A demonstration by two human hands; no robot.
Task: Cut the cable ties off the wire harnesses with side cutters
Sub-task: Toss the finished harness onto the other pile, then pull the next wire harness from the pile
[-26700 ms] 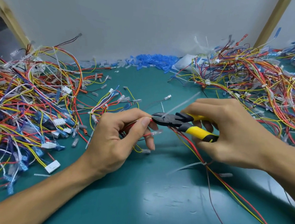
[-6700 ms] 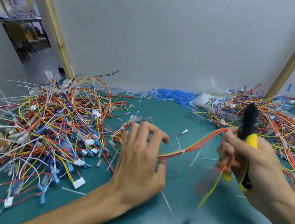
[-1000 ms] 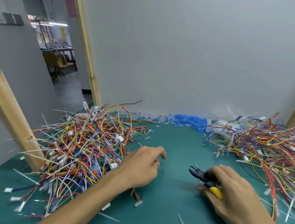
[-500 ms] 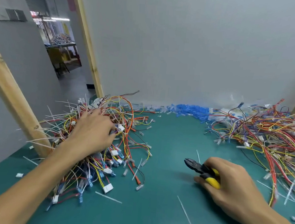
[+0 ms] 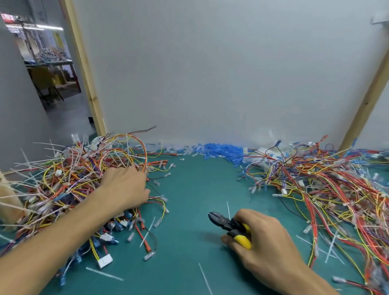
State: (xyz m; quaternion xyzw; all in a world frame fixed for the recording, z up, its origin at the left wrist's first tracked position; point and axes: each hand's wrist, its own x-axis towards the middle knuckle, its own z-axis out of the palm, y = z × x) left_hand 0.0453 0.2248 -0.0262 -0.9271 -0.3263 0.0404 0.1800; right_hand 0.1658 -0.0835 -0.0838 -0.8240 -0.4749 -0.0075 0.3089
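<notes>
Teal table (image 5: 190,193) littered with cut ties (image 5: 208,285), so I'd judge mid-job: left hand (image 5: 125,188) dug into the tie-bristling harness pile (image 5: 65,183), grip hidden; right hand (image 5: 269,251) holds side cutters (image 5: 227,224) clear of wires.

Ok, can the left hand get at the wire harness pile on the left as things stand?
Very likely yes: the left hand rests on the wire harness pile, fingers down among the wires, with nothing in between. Whether it grips one yet is unclear.
</notes>
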